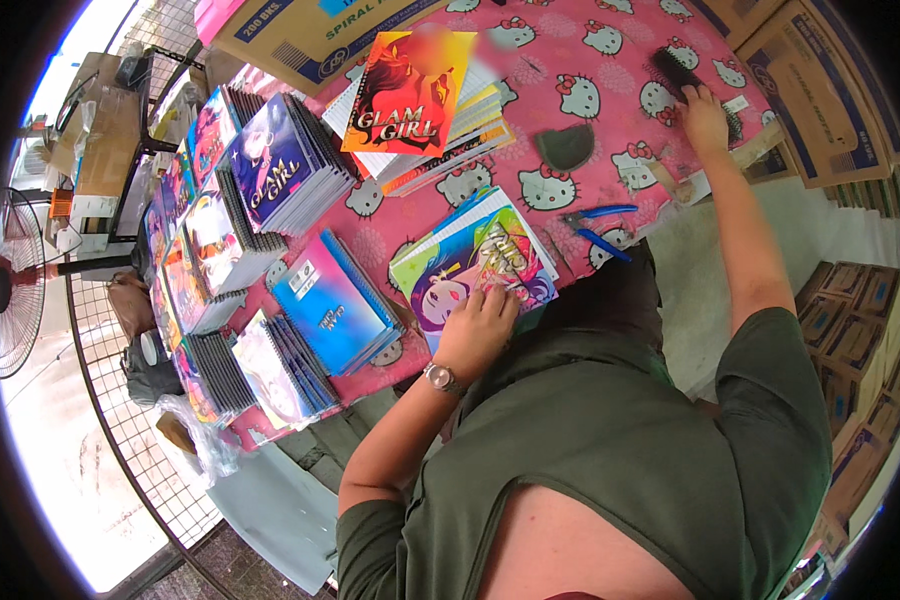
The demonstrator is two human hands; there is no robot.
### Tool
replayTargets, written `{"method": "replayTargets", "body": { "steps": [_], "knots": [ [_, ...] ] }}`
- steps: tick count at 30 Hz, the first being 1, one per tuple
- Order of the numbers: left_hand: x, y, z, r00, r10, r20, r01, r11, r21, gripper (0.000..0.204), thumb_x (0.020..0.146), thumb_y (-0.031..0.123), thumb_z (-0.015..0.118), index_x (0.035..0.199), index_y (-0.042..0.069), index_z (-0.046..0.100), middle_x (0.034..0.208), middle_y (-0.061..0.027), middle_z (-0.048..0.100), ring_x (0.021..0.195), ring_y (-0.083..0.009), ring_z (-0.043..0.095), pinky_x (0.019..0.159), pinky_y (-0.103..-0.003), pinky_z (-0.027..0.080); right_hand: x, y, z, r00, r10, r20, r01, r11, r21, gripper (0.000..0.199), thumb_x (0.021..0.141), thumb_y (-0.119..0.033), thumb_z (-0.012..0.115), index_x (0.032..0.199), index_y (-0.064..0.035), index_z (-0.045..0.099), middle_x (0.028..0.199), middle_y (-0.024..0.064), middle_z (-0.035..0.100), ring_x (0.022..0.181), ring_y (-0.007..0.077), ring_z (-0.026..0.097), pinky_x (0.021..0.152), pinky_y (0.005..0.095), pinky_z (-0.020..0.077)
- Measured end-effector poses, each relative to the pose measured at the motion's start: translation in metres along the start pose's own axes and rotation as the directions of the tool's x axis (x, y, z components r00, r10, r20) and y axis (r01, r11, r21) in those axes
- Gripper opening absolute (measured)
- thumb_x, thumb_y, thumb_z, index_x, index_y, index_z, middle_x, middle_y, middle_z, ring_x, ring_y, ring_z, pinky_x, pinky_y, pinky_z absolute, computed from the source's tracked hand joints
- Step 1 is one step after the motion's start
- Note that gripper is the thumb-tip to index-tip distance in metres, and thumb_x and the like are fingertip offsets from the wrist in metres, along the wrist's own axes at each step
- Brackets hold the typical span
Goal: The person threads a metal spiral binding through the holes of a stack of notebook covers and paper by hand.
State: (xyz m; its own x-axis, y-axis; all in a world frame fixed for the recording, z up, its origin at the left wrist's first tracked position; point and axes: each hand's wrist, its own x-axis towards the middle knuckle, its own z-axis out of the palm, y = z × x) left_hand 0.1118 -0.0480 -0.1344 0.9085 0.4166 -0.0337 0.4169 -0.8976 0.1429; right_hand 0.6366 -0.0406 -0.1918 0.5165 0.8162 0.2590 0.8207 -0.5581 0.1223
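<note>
My left hand (477, 328), with a metal watch at its wrist, lies on a loose stack of purple and green illustrated covers and ruled sheets (440, 277) at the table's near edge. Its fingers are laid across the top cover. Stretched out to the far right, my right hand (706, 121) closes over a bundle of black ribbed binding coils (673, 70); part of the bundle lies under the palm. Blue-handled pliers (605, 232) lie between my hands. Beyond them rests a dark half-round pad (565, 147).
Spiral notebooks (295, 165) stand in several piles on the left, with a blue notebook (335, 300) nearer me. An orange cover (407, 92) tops a sheet stack at the back. Cardboard boxes (815, 95) flank the pink patterned table (625, 100). A fan (18, 285) stands far left.
</note>
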Motion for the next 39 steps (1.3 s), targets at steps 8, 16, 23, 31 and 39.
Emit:
{"method": "replayTargets", "body": {
  "steps": [8, 16, 23, 31, 39],
  "knots": [
    [-0.003, -0.024, -0.096, 0.976, -0.22, -0.005, 0.2, 0.898, -0.393, 0.029, 0.087, 0.009, 0.064, 0.116, 0.007, 0.066, 0.092, -0.0132, 0.069, 0.083, -0.0306, 0.069, 0.069, -0.041, 0.056, 0.007, 0.003, 0.014, 0.989, -0.149, 0.016, 0.149, 0.989, 0.0, 0.027, 0.089, -0.014, 0.065, 0.115, -0.006, 0.06, 0.113, 0.0162, 0.063, 0.108, 0.0367, 0.064, 0.089, 0.0456, 0.0549],
    [0.04, -0.028, -0.083, 0.848, -0.384, -0.366, 0.414, 0.91, 0.004, 0.02, 0.079, 0.015, 0.065, 0.097, 0.007, 0.061, 0.089, -0.0103, 0.064, 0.089, -0.0308, 0.061, 0.086, -0.046, 0.043, 0.021, -0.044, -0.067, 0.992, -0.078, -0.103, 0.105, 0.951, 0.291, 0.037, 0.09, -0.013, 0.059, 0.127, -0.0113, 0.062, 0.109, 0.0165, 0.061, 0.105, 0.0386, 0.064, 0.089, 0.046, 0.0539],
    [0.051, -0.036, -0.088, 0.849, -0.372, -0.376, 0.385, 0.922, -0.043, 0.024, 0.08, 0.023, 0.07, 0.094, 0.007, 0.061, 0.087, -0.0095, 0.063, 0.086, -0.0302, 0.062, 0.086, -0.047, 0.041, -0.117, -0.168, -0.148, 0.891, -0.452, 0.039, -0.029, 0.03, 0.999, 0.068, 0.087, -0.005, 0.059, 0.153, -0.0056, 0.042, 0.158, 0.0128, 0.042, 0.147, 0.0244, 0.038, 0.121, 0.0379, 0.0285],
    [0.047, -0.037, -0.089, 0.903, -0.198, -0.381, 0.209, 0.978, -0.011, 0.021, 0.084, 0.024, 0.073, 0.095, 0.009, 0.064, 0.086, -0.0056, 0.063, 0.085, -0.0262, 0.062, 0.089, -0.046, 0.041, -0.154, -0.223, -0.171, 0.848, -0.53, -0.011, -0.075, -0.14, 0.987, 0.05, 0.107, -0.033, 0.051, 0.144, -0.0002, 0.052, 0.143, 0.0179, 0.057, 0.132, 0.0286, 0.055, 0.111, 0.0375, 0.0404],
    [0.037, -0.038, -0.095, 0.938, -0.131, -0.321, 0.124, 0.991, -0.042, 0.022, 0.084, 0.024, 0.073, 0.098, 0.009, 0.065, 0.089, -0.0045, 0.064, 0.086, -0.0245, 0.062, 0.092, -0.047, 0.04, -0.118, -0.201, -0.187, 0.735, -0.639, -0.227, 0.363, 0.088, 0.928, 0.034, 0.09, -0.001, 0.063, 0.121, -0.0107, 0.07, 0.103, 0.0085, 0.063, 0.09, 0.0271, 0.064, 0.079, 0.0381, 0.0523]
  ]
}}
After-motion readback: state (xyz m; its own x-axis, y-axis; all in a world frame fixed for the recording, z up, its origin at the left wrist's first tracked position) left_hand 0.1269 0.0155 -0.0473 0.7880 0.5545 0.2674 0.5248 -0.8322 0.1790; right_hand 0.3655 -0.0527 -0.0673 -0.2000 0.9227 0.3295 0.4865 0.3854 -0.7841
